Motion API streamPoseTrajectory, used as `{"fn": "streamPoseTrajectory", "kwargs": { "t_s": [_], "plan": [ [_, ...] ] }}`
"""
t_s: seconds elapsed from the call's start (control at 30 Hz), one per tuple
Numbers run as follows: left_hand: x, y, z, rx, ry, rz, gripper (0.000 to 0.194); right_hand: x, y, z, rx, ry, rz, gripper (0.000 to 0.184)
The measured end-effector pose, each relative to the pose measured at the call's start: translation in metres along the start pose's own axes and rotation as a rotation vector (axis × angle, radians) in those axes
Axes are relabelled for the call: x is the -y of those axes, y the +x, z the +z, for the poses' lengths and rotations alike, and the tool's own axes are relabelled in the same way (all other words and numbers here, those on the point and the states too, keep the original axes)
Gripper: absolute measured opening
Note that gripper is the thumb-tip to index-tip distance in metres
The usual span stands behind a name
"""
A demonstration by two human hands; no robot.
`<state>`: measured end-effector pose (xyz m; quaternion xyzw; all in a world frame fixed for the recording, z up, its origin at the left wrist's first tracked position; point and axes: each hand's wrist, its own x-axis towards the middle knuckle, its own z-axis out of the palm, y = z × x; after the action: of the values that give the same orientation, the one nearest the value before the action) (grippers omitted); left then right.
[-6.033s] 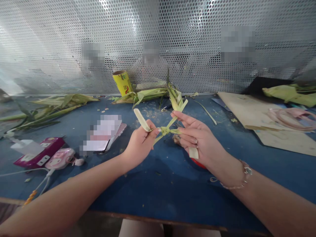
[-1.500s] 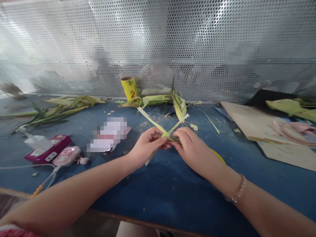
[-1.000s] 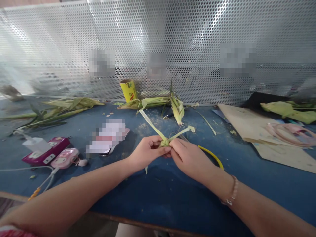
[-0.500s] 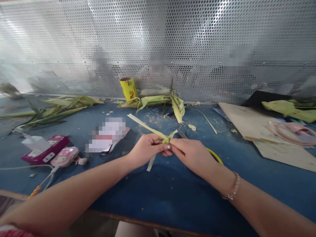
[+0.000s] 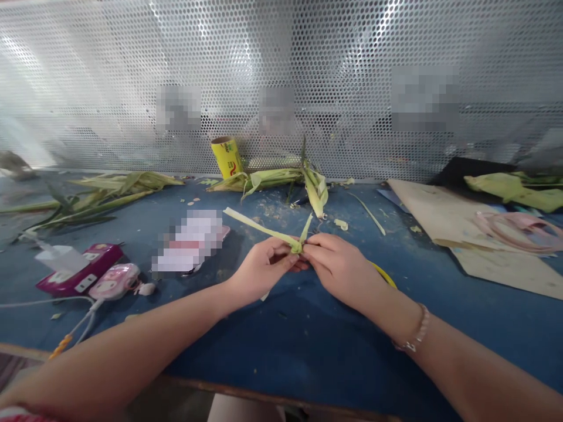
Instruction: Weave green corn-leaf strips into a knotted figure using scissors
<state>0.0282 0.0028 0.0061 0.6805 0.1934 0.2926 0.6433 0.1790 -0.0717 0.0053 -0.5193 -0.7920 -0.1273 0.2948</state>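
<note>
Pale green corn husk strips [image 5: 264, 227] meet in a small folded knot between my two hands, above the blue table [image 5: 285, 357]. My left hand [image 5: 264, 266] pinches the knot from the left with thumb and fingers. From the other side, my right hand [image 5: 338, 264] closes its fingertips on the knot's right edge. One long strip points up and left, a shorter one stands upward, and a bit of pale strip shows beneath my left hand. Part of a yellow curved thing [image 5: 384, 274] pokes out behind my right hand; the rest is hidden.
Corn husks [image 5: 272, 177] and a yellow tube [image 5: 226, 158] lie along the perforated metal screen [image 5: 343, 64]. To the left are a phone [image 5: 191, 243], a purple power strip [image 5: 83, 269] and a pink case [image 5: 115, 281]. Cardboard [image 5: 435, 217] with a pink coil [image 5: 519, 231] lies right.
The short strip at the knot now stands more upright. Less of the strip below my left hand shows. Both hands stay in nearly the same place, and the view has shifted slightly.
</note>
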Motion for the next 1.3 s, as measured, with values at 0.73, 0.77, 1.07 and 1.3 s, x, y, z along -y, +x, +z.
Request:
{"fn": "streamPoseTrajectory", "kwargs": {
  "t_s": [0.73, 0.77, 1.07, 1.3],
  "plan": [
    [-0.012, -0.008, 0.003, 0.041, -0.049, -0.011, 0.016, -0.001, -0.002, -0.007, 0.13, -0.036, 0.049, 0.015],
    [-0.013, -0.008, 0.004, 0.029, -0.033, -0.004, 0.017, 0.0, -0.002, -0.007, 0.121, -0.039, 0.051, 0.015],
    [-0.017, -0.005, 0.007, -0.015, 0.021, -0.022, 0.013, 0.002, -0.001, -0.008, 0.07, -0.075, 0.055, 0.017],
    [-0.012, -0.006, 0.007, -0.031, -0.017, -0.061, 0.021, 0.003, -0.001, -0.007, 0.079, -0.073, 0.067, 0.017]
  ]
}}
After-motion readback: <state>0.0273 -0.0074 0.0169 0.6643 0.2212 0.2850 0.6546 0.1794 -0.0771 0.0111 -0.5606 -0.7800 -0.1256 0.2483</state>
